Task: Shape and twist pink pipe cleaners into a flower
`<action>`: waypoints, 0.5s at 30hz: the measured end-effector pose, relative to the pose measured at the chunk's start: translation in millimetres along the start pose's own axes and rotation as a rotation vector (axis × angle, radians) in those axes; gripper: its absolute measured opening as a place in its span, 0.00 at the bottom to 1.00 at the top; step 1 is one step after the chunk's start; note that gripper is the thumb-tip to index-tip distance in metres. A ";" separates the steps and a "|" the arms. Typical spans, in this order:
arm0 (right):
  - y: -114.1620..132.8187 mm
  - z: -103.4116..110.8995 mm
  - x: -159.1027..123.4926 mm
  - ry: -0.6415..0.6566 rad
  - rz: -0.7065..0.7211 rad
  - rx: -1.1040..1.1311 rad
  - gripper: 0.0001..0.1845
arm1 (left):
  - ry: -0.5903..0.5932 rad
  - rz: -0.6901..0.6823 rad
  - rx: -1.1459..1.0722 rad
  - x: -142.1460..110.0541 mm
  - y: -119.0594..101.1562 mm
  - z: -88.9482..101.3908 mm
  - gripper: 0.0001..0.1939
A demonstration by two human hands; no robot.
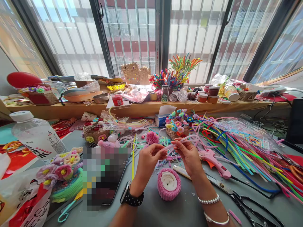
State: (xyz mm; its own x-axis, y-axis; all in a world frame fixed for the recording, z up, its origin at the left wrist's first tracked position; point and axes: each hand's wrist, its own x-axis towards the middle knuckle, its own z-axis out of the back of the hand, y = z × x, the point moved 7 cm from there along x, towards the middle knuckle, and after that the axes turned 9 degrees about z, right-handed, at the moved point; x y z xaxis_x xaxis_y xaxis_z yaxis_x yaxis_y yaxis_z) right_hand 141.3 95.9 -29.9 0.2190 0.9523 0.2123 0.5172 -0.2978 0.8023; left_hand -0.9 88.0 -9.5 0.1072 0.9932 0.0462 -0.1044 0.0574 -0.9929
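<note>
My left hand point(151, 157) and my right hand point(188, 154) are raised over the grey table, both pinching a pale pink pipe cleaner point(189, 138) that loops between the fingertips. A black watch sits on the left wrist; bead bracelets circle the right wrist. Just below the hands stands a small round pink pipe-cleaner basket point(169, 183) with a white roll inside. A pink glue gun point(214, 160) lies right of my right hand.
Scissors point(239, 195) lie near my right forearm. A heap of coloured pipe cleaners point(248, 148) covers the right side. A tablet point(104, 176), a green basket with flowers point(66, 179) and a water bottle point(35, 135) are at the left. The wooden sill point(142, 108) holds jars.
</note>
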 end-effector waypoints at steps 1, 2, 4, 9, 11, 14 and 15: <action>0.0 1.8 0.8 -0.018 0.011 0.007 0.09 | 0.012 -0.019 0.021 -0.2 -1.5 -1.4 0.09; 0.1 3.7 1.6 -0.038 0.020 0.014 0.09 | 0.021 -0.046 0.055 -0.7 -3.7 -2.7 0.09; 0.3 6.5 2.7 -0.070 0.031 0.024 0.09 | 0.026 -0.114 0.151 -2.2 -9.1 -4.3 0.11; 0.8 4.6 2.3 -0.054 0.021 0.016 0.09 | 0.026 -0.186 0.244 -4.6 -13.2 -4.0 0.08; 0.9 2.6 1.8 -0.029 0.018 0.007 0.08 | 0.018 -0.179 0.228 -4.5 -11.6 -2.6 0.06; 0.8 1.0 1.4 -0.005 0.011 0.004 0.08 | 0.013 -0.164 0.201 -4.8 -10.2 -1.8 0.07; 0.7 0.9 1.3 -0.003 0.008 0.008 0.08 | 0.009 -0.162 0.197 -5.0 -10.3 -1.7 0.06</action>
State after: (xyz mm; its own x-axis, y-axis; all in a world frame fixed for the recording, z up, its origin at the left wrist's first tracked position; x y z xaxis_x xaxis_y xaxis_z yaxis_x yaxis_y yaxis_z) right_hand 142.6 96.8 -29.6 0.2253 0.9498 0.2171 0.5219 -0.3058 0.7963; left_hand 1.3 82.2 0.3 0.1473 0.9685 0.2008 -0.2755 0.2351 -0.9321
